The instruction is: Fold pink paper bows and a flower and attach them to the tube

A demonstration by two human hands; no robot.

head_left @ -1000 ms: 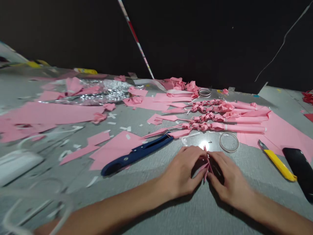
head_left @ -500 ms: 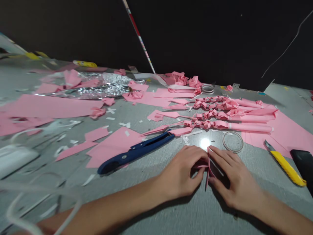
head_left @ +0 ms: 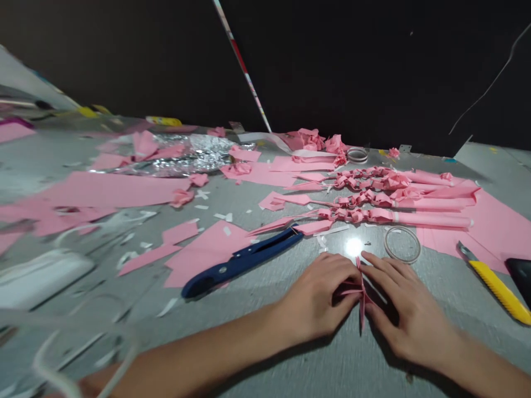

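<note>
A small folded piece of pink paper stands edge-on between my two hands, low over the grey table. My left hand grips it from the left, thumb and fingers closed on its folds. From the right, my right hand holds the same paper with thumb and bent fingers. Part of the paper is hidden behind the fingers. Just beyond the right hand lies a roll of tape, seen as a thin ring. Left of the hands rests a dark blue-handled tool, its tip by the pink paper pieces.
Several pink paper chains with rolled ends lie behind the hands. A yellow box cutter and a black phone-like object are at right. Pink sheets, crumpled foil and a white cable occupy the left.
The view has shifted slightly, so the scene sits a little further right and lower. Both hands keep hold of the folded paper, with hardly any change in grip.
</note>
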